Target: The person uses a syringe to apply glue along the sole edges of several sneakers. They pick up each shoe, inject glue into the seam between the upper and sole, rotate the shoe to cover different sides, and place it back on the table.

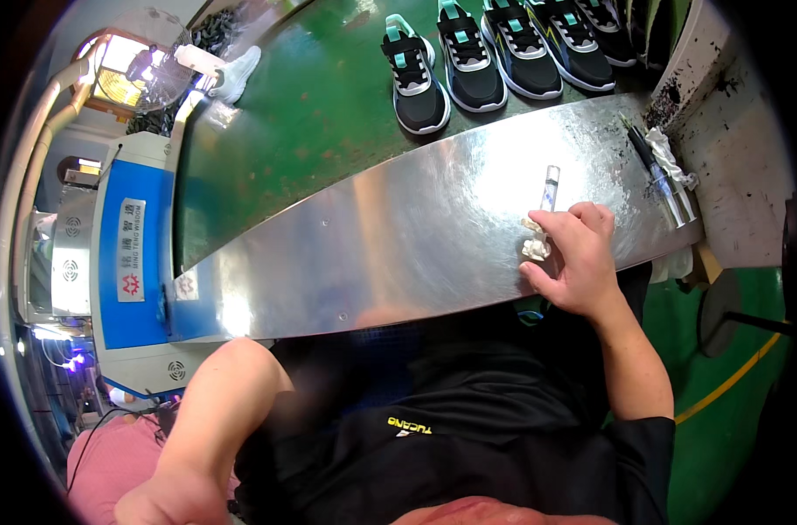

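Note:
My right hand (578, 258) rests over the metal bench top (372, 241). Its thumb and forefinger are spread apart, with a crumpled white tissue (537, 248) lying in the gap between them. A small clear tube with a dark ring (551, 184) lies just beyond the forefinger. My left arm is bent, its elbow (245, 359) at the bench's near edge. Raised close at the lower left, my left hand (167, 503) is cut off by the picture's edge, and its fingers do not show.
Several black shoes with white soles (420, 101) stand on the green surface (293, 114) beyond the bench. A dark-handled brush (641, 147) and another crumpled tissue (670, 157) lie at the bench's right end. A blue and white machine (110, 245) stands left.

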A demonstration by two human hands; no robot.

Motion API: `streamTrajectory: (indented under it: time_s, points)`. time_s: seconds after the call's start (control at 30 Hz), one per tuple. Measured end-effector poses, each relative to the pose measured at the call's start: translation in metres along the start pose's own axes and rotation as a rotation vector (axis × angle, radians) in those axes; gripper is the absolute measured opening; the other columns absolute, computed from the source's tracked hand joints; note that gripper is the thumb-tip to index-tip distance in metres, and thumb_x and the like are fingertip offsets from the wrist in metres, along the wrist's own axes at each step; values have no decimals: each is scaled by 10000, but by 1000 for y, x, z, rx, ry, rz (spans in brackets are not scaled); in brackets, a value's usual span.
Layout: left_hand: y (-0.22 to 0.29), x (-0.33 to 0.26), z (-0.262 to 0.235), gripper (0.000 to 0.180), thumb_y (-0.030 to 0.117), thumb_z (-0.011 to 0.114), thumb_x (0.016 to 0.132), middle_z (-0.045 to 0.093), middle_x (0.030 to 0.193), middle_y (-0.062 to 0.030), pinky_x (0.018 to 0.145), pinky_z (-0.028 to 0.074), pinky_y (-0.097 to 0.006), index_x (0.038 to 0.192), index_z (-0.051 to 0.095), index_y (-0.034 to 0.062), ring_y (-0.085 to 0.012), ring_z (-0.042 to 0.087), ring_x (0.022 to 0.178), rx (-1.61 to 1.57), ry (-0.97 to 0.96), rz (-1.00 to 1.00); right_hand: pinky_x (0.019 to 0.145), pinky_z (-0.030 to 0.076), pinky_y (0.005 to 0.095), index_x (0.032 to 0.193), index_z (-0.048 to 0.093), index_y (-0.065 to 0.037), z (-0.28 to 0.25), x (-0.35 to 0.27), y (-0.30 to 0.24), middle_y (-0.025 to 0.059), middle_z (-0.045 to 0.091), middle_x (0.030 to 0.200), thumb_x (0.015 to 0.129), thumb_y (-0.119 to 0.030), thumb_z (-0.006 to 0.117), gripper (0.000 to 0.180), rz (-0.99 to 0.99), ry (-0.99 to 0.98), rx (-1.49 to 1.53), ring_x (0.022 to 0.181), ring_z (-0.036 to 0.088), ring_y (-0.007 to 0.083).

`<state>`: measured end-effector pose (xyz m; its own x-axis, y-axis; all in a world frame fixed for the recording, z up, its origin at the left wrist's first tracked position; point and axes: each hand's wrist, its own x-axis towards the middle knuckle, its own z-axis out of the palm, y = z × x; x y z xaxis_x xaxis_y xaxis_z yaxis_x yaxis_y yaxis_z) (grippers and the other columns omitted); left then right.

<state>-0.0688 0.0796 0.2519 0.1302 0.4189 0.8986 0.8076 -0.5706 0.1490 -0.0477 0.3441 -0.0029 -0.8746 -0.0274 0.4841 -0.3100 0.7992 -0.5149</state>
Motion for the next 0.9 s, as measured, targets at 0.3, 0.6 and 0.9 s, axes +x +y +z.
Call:
streamTrajectory:
  time_s: [0.3,0.6,0.9]
  points:
    - [-13,-9,4,314,76,578,763,361,522,76,387,202,-211,550,361,156,-31,321,407,-9,29,38,834,299,395,1105,598,-131,-3,-2,4,-4,580,838,628,-300,731,523,2,-15,7,849,476,215]
    - [-25,-18,6,284,53,556,789,364,524,86,385,207,-197,586,379,146,-29,330,400,-105,24,10,844,288,385,1100,591,-148,-1,-4,2,-15,589,839,635,-315,735,515,12,-8,6,874,483,208]
    - [-31,-24,15,259,29,533,815,367,527,95,383,212,-184,621,398,136,-27,338,394,-179,24,-5,850,292,389,1101,601,-117,-1,-6,5,8,599,848,608,-293,736,541,7,7,22,846,473,225]
